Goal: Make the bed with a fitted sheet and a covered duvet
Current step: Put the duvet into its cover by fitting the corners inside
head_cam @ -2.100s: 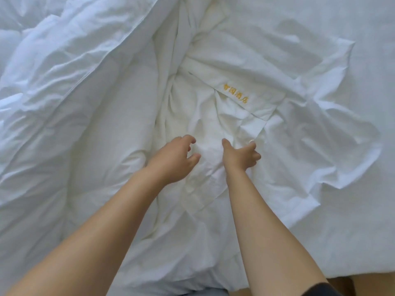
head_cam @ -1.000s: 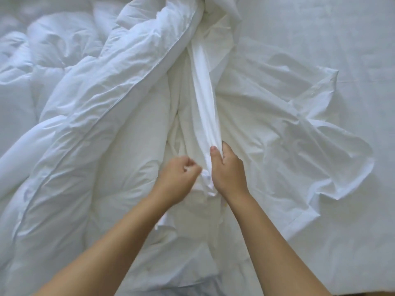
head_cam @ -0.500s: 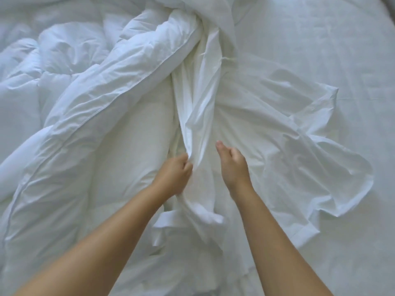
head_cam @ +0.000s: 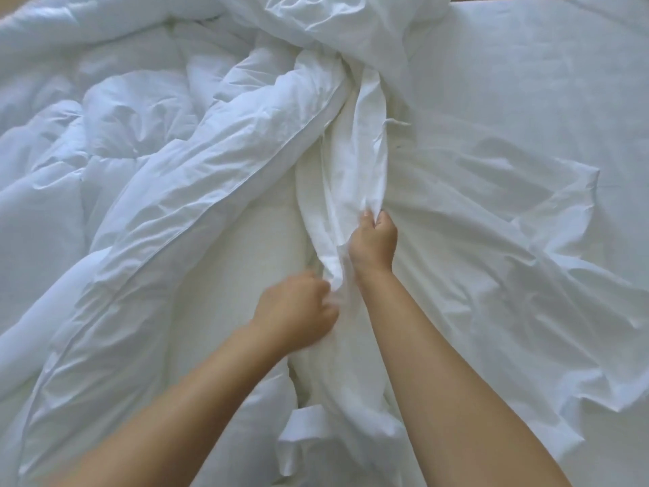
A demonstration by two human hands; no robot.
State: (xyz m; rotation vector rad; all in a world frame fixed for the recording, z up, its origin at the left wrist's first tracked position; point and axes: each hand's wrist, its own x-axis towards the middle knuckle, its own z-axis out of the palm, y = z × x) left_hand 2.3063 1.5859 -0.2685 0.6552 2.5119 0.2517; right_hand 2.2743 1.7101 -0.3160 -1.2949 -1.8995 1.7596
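Through the head camera, your right hand (head_cam: 374, 244) sits just right of centre. Its fingers are curled tight, pinching a gathered ridge of the duvet cover (head_cam: 491, 261) that runs from the hand toward 12 o'clock. Your left hand (head_cam: 295, 307), just toward 7 o'clock from the right one, is blurred with its fingers against the same fold; whether it grips cannot be told. The duvet (head_cam: 140, 163) lies heaped from 8 to 11 o'clock, its piped edge slanting from 7 o'clock up to 12. The cover spreads toward 3 and 4 o'clock and ends in a ruffled free edge. Flat fitted sheet (head_cam: 548, 65) lies open at 1 to 2 o'clock.
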